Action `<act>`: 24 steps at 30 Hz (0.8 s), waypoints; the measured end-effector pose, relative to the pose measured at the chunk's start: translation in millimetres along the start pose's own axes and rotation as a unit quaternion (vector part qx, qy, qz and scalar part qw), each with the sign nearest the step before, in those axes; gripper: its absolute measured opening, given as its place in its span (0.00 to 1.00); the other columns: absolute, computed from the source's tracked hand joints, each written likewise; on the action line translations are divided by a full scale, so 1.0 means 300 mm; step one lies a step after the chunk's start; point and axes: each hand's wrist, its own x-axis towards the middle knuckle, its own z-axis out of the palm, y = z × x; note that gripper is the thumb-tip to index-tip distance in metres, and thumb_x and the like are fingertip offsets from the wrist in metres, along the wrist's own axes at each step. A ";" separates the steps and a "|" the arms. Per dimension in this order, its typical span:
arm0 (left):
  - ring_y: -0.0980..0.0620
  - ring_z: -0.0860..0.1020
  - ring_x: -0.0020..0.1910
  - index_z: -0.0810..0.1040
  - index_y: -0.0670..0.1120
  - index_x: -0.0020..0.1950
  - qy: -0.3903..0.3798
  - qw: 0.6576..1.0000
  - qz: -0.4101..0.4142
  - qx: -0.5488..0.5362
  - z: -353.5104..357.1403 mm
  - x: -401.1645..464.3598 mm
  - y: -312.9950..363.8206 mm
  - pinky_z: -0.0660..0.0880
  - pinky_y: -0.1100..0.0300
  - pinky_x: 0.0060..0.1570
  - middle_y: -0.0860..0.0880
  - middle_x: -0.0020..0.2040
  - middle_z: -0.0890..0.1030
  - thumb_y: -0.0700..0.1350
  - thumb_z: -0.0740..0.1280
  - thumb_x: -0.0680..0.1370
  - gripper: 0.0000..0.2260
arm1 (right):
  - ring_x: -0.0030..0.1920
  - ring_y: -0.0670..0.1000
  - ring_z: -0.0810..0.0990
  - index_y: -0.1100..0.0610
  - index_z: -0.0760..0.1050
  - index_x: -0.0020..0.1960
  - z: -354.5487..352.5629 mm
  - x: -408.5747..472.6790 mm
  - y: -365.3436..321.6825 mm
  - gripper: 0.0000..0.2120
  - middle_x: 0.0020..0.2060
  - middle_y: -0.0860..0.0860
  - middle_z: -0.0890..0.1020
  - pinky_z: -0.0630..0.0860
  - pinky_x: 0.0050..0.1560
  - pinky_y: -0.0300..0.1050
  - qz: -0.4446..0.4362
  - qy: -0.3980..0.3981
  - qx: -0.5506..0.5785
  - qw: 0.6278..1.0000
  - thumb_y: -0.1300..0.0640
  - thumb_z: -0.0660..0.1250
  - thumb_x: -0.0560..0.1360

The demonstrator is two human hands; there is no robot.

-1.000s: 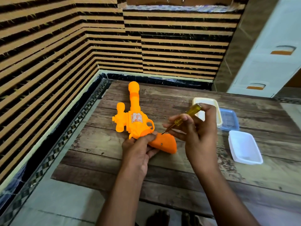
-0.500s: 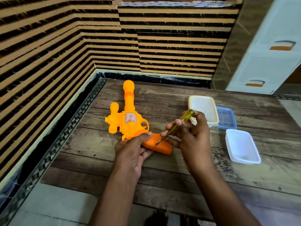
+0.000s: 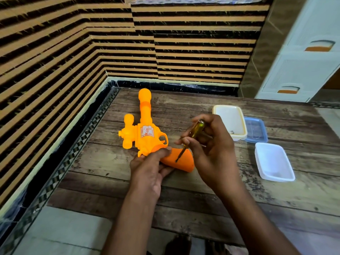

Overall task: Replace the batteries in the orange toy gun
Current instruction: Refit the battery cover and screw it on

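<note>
The orange gun (image 3: 145,137) lies flat on the wooden table (image 3: 230,205) near its far left corner, barrel pointing to the far edge and grip toward the person. The left hand (image 3: 149,170) is clamped on the grip, pinning it down, while the right hand (image 3: 211,150) is closed around a screwdriver (image 3: 189,138) whose tip touches the grip. Toward the right edge sit a cream tub (image 3: 230,122), a blue lid (image 3: 256,130) touching it, and a white tub (image 3: 274,161) nearer
</note>
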 end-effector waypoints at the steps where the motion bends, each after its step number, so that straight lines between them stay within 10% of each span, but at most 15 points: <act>1: 0.42 0.85 0.51 0.81 0.39 0.62 0.000 1.000 0.002 0.002 0.000 0.002 -0.002 0.85 0.48 0.37 0.39 0.55 0.86 0.30 0.74 0.72 0.18 | 0.48 0.52 0.88 0.55 0.70 0.66 0.001 -0.001 -0.003 0.19 0.46 0.48 0.84 0.85 0.51 0.58 -0.027 -0.011 -0.022 0.999 0.67 0.69 0.79; 9: 0.42 0.85 0.51 0.81 0.39 0.63 0.001 1.000 0.004 -0.002 0.002 -0.002 0.002 0.84 0.49 0.34 0.38 0.57 0.85 0.30 0.74 0.72 0.20 | 0.61 0.54 0.84 0.66 0.80 0.60 -0.011 0.012 -0.027 0.14 0.59 0.55 0.84 0.83 0.56 0.53 -0.152 -0.034 -0.055 0.986 0.76 0.68 0.77; 16: 0.43 0.85 0.50 0.80 0.38 0.64 0.005 1.000 -0.002 -0.013 0.006 -0.005 0.007 0.84 0.50 0.34 0.38 0.56 0.85 0.29 0.73 0.73 0.20 | 0.46 0.52 0.85 0.63 0.84 0.56 -0.003 -0.008 -0.017 0.08 0.47 0.53 0.85 0.82 0.40 0.50 -0.198 0.036 -0.158 0.967 0.66 0.76 0.77; 24: 0.44 0.84 0.50 0.80 0.39 0.63 0.006 1.000 -0.007 -0.018 0.008 -0.007 0.008 0.84 0.50 0.32 0.38 0.57 0.85 0.29 0.73 0.72 0.20 | 0.51 0.56 0.86 0.66 0.83 0.57 -0.010 0.002 -0.014 0.08 0.51 0.57 0.82 0.82 0.47 0.56 -0.155 -0.001 -0.060 0.986 0.73 0.70 0.79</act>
